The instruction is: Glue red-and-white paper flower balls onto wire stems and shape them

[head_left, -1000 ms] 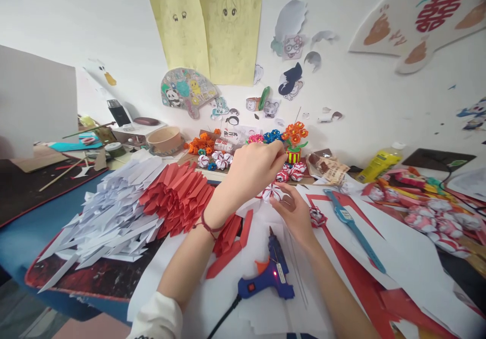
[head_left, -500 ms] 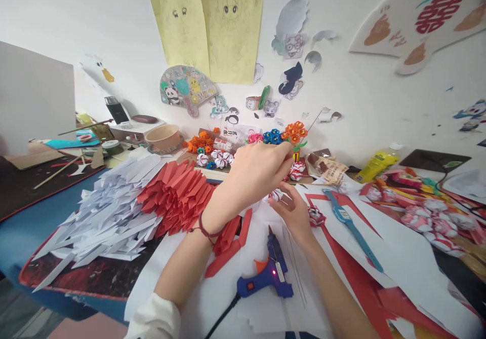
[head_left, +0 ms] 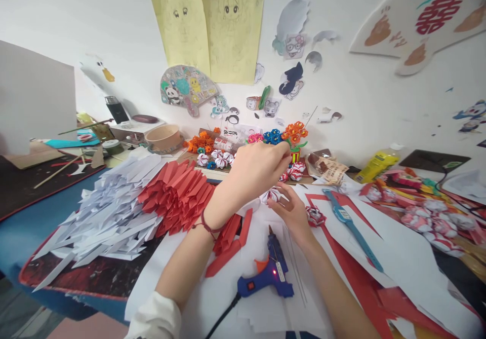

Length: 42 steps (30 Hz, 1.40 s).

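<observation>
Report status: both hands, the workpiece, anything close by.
Right hand holding striped paper flower. Left hand raised above it, closed, contents hidden. Glue gun lying between forearms, red light lit; mind it.

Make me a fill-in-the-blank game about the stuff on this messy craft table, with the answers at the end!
1. Beside the pile of white paper strips is a pile of ____ ones.
2. The trigger of the blue glue gun is ____.
3. The bracelet is on the person's ____ arm.
4. The striped paper ball is in the person's ____ hand.

Missing words: red; orange; left; right.
</observation>
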Each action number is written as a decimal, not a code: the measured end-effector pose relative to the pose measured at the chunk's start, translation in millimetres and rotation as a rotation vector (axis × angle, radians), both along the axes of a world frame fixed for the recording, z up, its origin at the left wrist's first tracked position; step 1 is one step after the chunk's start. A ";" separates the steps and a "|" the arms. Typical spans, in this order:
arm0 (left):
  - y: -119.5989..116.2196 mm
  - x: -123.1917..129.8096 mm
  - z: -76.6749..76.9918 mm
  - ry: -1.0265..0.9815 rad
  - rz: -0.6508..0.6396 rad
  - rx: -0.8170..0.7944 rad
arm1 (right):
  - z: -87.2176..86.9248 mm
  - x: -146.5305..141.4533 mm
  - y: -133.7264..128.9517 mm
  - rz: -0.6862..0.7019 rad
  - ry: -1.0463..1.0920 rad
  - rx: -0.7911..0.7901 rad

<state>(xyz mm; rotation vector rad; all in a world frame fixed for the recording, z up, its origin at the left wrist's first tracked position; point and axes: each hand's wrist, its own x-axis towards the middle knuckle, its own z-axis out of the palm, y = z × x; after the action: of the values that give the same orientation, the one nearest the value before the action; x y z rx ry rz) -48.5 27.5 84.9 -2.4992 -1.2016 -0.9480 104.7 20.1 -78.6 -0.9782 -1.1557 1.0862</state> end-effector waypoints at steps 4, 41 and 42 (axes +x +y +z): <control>0.1 0.4 -0.8 0.019 0.003 -0.010 | 0.9 -0.7 -0.5 -0.010 -0.016 0.010; 11.5 4.5 -8.5 -0.123 -0.100 -0.065 | 6.6 -2.3 -3.7 0.002 -0.005 0.009; 11.2 4.5 -8.2 -0.118 -0.088 -0.066 | 6.5 -2.2 -3.7 0.001 -0.007 0.007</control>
<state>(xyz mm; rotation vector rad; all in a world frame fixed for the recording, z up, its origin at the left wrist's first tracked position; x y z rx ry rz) -44.0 38.7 76.7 -2.5990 -1.1841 -1.1091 102.4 16.4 -72.1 -0.9768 -1.1648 1.0803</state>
